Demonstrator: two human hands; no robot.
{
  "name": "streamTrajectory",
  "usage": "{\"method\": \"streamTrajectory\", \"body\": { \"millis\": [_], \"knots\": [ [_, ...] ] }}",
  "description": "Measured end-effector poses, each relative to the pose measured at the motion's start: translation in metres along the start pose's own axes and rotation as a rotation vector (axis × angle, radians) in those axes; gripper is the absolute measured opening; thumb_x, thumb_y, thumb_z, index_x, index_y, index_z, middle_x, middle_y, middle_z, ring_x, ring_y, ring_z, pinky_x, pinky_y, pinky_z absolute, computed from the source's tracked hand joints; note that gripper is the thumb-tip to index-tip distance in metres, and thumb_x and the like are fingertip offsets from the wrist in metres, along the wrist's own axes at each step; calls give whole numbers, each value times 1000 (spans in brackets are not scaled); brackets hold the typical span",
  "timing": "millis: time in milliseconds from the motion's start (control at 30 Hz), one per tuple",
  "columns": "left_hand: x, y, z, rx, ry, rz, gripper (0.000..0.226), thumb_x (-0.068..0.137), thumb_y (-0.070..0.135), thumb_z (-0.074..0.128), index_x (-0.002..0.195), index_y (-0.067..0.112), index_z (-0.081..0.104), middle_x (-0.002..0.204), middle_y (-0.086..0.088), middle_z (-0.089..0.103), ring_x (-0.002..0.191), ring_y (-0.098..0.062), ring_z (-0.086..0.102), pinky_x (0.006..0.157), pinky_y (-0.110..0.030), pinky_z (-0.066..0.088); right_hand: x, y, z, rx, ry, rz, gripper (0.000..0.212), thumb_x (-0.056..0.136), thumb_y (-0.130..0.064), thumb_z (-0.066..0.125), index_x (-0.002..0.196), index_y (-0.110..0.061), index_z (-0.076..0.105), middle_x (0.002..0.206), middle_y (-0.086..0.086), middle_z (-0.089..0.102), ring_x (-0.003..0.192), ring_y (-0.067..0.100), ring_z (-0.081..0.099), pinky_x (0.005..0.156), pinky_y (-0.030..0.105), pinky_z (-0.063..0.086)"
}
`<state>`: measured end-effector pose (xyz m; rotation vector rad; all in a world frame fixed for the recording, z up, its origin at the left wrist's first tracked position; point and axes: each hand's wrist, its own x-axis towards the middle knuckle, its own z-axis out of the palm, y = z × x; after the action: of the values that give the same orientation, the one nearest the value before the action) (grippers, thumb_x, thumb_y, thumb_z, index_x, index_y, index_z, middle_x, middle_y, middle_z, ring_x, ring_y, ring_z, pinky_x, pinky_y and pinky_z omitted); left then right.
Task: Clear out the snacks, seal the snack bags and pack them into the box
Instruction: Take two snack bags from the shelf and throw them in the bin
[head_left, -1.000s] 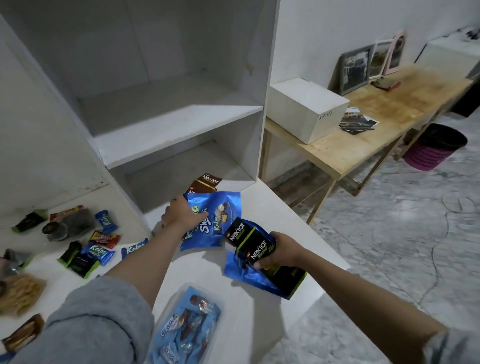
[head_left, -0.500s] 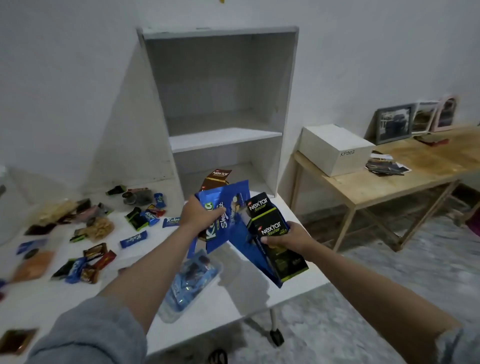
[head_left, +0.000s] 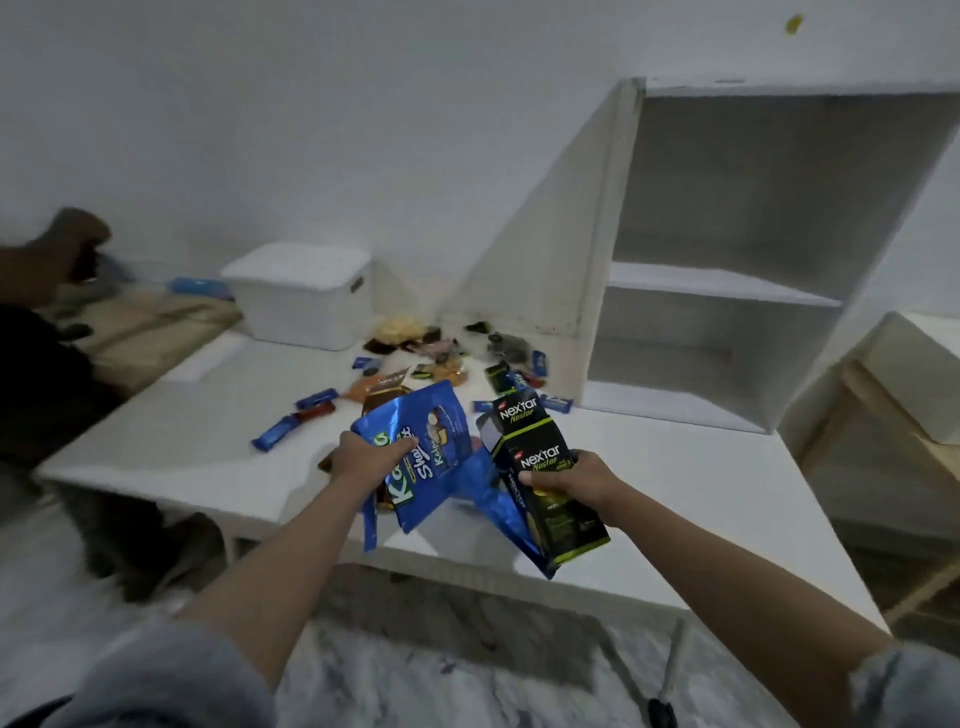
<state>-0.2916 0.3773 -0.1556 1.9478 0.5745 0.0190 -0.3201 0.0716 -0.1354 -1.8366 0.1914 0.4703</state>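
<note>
- The left hand (head_left: 363, 460) grips a blue snack bag (head_left: 423, 457) by its upper left edge, with a brown bag tucked behind it; the right hand (head_left: 576, 475) holds black Nextar packs (head_left: 540, 467) and another blue bag.
- The white lidded box (head_left: 306, 293) sits far left on the counter (head_left: 675, 467), up and left of both hands, so the left hand is nearer.
- The bags' long axes run roughly upright, tilted outward.
- Loose snacks (head_left: 415, 358) lie between the hands and the box.
</note>
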Motion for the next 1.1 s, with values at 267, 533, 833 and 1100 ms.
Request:
{"method": "streamTrajectory", "body": {
  "millis": [267, 533, 833, 1100],
  "knots": [
    [-15, -146, -213, -212, 306, -272, 52, 61, 37, 87, 100, 10, 66, 104, -15, 71, 85, -27, 70, 77, -41, 59, 23, -63, 220, -43, -277, -29, 51, 60, -33, 89, 101, -8, 71, 91, 9, 76, 79, 21, 73, 65, 28, 55],
    [-74, -282, -351, -435, 558, -483, 85, 66, 44, 84, 129, -4, 50, 125, -22, 60, 110, -37, 61, 94, -48, 52, 5, -77, 448, -111, -546, 18, 48, 72, -57, 73, 102, -21, 68, 93, 5, 76, 82, 23, 73, 75, 33, 57],
    [-104, -386, -403, -585, 747, -772, 82, 64, 42, 86, 126, -1, 53, 119, -19, 63, 103, -33, 64, 91, -42, 54, 18, -61, 622, -235, -615, 75, 28, 77, -38, 73, 87, -20, 54, 83, -1, 62, 74, 15, 62, 58, 26, 46],
    [-59, -434, -403, -699, 947, -1039, 111, 51, 47, 90, 134, -5, 38, 128, -21, 56, 111, -36, 59, 92, -46, 52, 82, -32, 733, -565, -719, 71, 50, 75, -26, 70, 110, -8, 40, 93, 5, 60, 75, 15, 60, 62, 28, 48]
  ]
}}
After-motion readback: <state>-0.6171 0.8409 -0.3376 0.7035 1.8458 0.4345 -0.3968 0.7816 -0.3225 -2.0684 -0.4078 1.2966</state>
